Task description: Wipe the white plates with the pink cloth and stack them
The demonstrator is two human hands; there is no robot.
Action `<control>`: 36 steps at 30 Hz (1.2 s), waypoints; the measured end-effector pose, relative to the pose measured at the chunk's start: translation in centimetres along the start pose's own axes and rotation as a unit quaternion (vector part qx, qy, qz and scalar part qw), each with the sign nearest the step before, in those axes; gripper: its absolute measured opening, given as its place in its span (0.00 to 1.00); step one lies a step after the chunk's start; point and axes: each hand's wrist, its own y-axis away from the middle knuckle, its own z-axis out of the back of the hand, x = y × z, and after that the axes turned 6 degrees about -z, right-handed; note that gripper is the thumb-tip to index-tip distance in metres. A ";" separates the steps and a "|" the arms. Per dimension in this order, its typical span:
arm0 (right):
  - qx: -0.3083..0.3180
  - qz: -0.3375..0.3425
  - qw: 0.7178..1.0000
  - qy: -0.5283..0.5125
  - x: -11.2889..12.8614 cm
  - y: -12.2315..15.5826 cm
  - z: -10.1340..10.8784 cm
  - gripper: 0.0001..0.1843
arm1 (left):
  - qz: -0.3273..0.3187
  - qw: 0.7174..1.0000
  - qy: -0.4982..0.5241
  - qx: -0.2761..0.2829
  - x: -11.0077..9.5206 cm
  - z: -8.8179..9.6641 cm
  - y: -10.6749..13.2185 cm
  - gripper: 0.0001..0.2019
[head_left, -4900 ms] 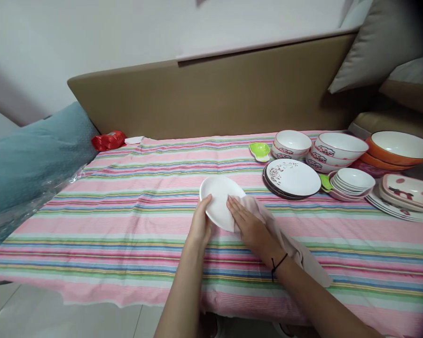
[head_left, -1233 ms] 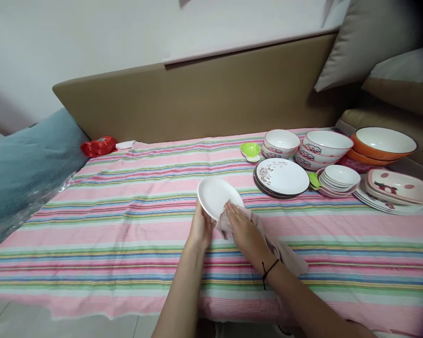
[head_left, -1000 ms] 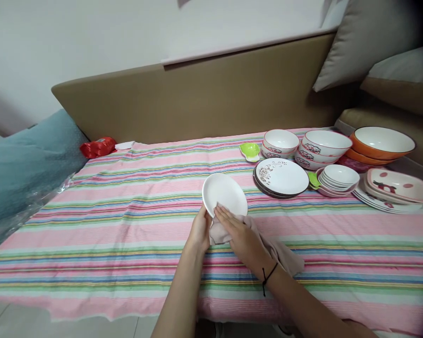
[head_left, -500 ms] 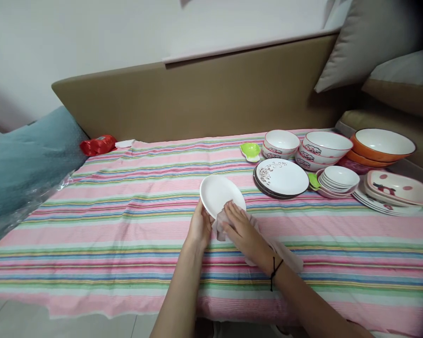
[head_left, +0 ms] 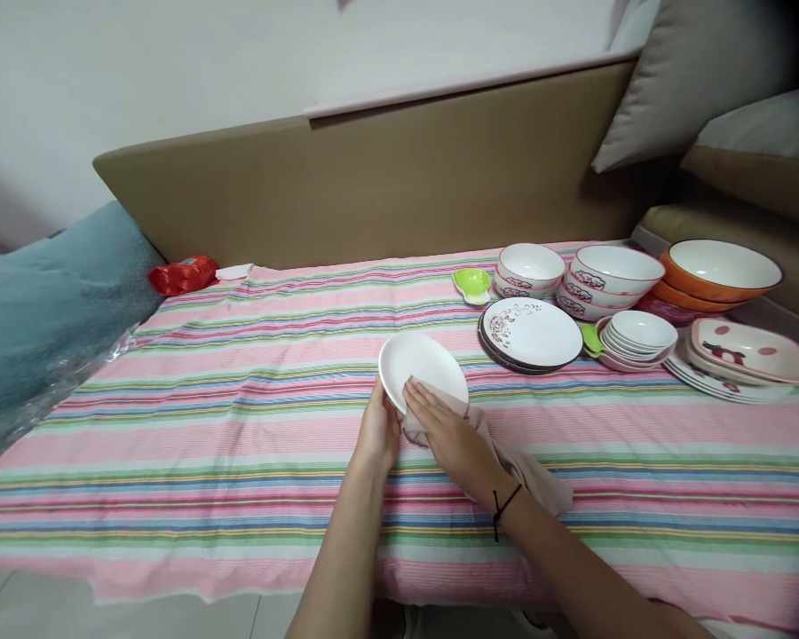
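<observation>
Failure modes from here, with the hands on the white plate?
The white plate might slip: the left hand holds it tilted, near its edge, as the right hand presses the cloth on it.

A wide swing rightward could knock the floral plate stack, which sits close by.

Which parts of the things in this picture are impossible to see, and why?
In the head view:
Underside of the round white plate: faces away.
Several fingers of the left hand: behind the plate.
Part of the pinkish-beige cloth: under the right hand.
Faces of the lower dark-rimmed plates: under the flower-patterned white plate.
Blue textured cushion: cut by left edge.
</observation>
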 end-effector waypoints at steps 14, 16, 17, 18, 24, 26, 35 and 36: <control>-0.094 -0.048 0.986 -0.127 1.5 0.1 2.2 0.36 | 0.028 0.998 -0.005 0.064 0.3 -0.5 1.0 0.20; -0.079 -0.049 0.991 -0.096 1.4 0.5 1.7 0.34 | 0.029 0.999 -0.009 0.038 0.5 -0.3 0.7 0.19; -0.073 -0.057 0.993 -0.069 1.2 0.8 1.2 0.32 | 0.024 0.999 -0.016 0.026 0.6 -0.1 0.4 0.18; -0.072 -0.073 0.994 -0.036 1.0 1.0 0.5 0.30 | 0.018 0.999 -0.025 0.018 0.7 0.1 0.2 0.17; -0.099 -0.154 0.980 0.077 0.3 1.2 -1.3 0.28 | -0.016 0.999 -0.027 0.007 0.7 0.5 -0.4 0.20; -0.093 -0.106 0.989 0.039 0.2 0.8 -0.6 0.28 | -0.016 0.999 -0.024 0.041 0.7 0.3 -0.1 0.23; -0.077 -0.044 0.993 0.073 0.4 1.8 -0.2 0.21 | -0.116 0.963 -0.230 -0.075 0.7 2.1 -0.9 0.10; -0.078 -0.056 0.991 0.092 0.2 2.0 -0.5 0.21 | -0.124 0.958 -0.244 -0.086 0.4 2.3 -1.1 0.10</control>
